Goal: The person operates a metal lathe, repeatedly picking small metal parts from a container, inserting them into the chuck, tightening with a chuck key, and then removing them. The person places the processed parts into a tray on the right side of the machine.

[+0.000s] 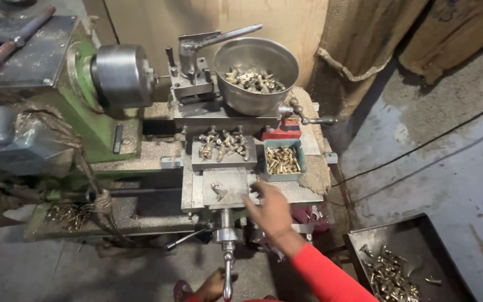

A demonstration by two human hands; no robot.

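- While I lean over the lathe (85,120), my left hand (212,285) sits lowest in view, its fingers clenched round the crank handle (228,274), whose long axis runs toward me, down from the carriage.
- My right hand (270,210), in a red sleeve (325,274), reaches forward with fingers released and spread, holding nothing; the fingertips hover at the right edge of the flat slide plate (222,190).
- On that plate, just left of my fingertips, lies one small brass fitting (218,192), its long axis running roughly away from me with a slight tilt.
- To my right, on the floor, a dark tray (409,263) holds a heap of brass parts.
- Just beyond the plate, a pile of brass fittings (223,145) rests on the upper slide; beside it on the right, a green box (284,160) holds small brass pieces.
- Farther off, a steel bowl (255,72) with more fittings sits on the machine, next to the tool post (191,78) with its lever pointing right.
- The chuck (121,75) faces right, toward the tool post.
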